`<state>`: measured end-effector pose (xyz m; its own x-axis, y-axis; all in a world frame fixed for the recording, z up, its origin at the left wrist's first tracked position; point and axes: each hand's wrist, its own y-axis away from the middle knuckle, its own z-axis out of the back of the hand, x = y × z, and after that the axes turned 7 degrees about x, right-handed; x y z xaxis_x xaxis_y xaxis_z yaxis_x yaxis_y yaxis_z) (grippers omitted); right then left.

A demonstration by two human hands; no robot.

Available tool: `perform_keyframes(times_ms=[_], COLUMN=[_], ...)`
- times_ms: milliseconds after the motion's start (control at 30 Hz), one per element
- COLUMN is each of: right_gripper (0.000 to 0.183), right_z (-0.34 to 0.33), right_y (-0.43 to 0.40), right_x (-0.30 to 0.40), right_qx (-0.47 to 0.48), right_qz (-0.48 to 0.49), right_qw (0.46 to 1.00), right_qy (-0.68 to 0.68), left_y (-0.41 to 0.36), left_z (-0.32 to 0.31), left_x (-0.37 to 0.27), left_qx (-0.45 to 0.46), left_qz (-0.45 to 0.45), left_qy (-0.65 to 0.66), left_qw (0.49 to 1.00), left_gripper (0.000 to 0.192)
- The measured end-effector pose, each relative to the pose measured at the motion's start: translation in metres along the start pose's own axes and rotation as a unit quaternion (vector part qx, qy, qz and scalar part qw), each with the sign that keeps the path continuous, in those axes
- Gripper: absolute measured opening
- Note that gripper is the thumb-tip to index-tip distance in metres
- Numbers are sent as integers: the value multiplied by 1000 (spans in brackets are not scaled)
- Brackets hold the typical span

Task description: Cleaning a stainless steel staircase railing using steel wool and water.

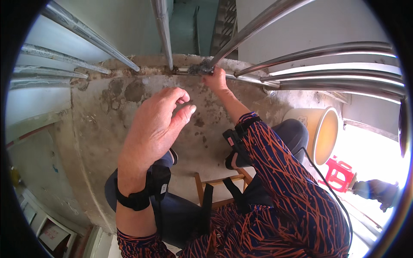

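Note:
My right hand (216, 80) holds a scouring pad of metal wool (200, 68), dark grey and matted, against the lower metal rail (183, 69). It rests where a slanting metal bar (258, 26) meets that rail. My left hand (158, 119) hangs nearer to me, in front of the stained concrete surface (129, 106). Its fingers are curled, the thumb stands apart from them, and nothing is in it. Another upright bar (164, 35) meets the rail just left of the pad. Part of the pad is hidden behind my right fingers.
A yellowish bucket (298, 114) stands at the right beside my knee. Beyond it are a red plastic item (338, 174) and a dark cloth-like thing (376, 192). Wooden stool or chair bars (222, 181) show between my legs. More metal bars (322, 53) fan out on both sides.

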<state>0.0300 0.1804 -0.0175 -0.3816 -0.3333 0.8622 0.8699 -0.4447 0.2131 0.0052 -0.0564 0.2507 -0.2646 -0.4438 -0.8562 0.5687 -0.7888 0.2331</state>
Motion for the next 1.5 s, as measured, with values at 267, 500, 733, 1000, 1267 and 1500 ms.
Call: perform_keyframes(times_ms=[267,500,733,1000,1267,1500], right_gripper=[22,31,23,24,29,31], right_z=[6,16,-34,-3,-13,-37], right_y=[82,66,35,43,42,20], right_x=[-13,9,19,-3,-8,-19], right_qx=[-48,-204,-228,-249,-250,-285], right_qz=[-96,-164,-193,-201,-162,-156], right_qw=[990,910,906,912,925,941], right_qy=[-91,-322,-301,-255,-237,-94], left_y=[-12,-10,-14,-13,-6,-13], left_z=[-4,-11,-11,-10,-6,-10], left_x=[6,5,-3,-13,-1,-3], left_qx=[8,3,14,35,18,34], left_qz=[-3,-7,-12,-4,5,-23], left_qy=[6,8,-1,-5,-11,0], left_qw=[1000,1000,1000,999,1000,999], left_gripper=[17,17,17,19,18,19])
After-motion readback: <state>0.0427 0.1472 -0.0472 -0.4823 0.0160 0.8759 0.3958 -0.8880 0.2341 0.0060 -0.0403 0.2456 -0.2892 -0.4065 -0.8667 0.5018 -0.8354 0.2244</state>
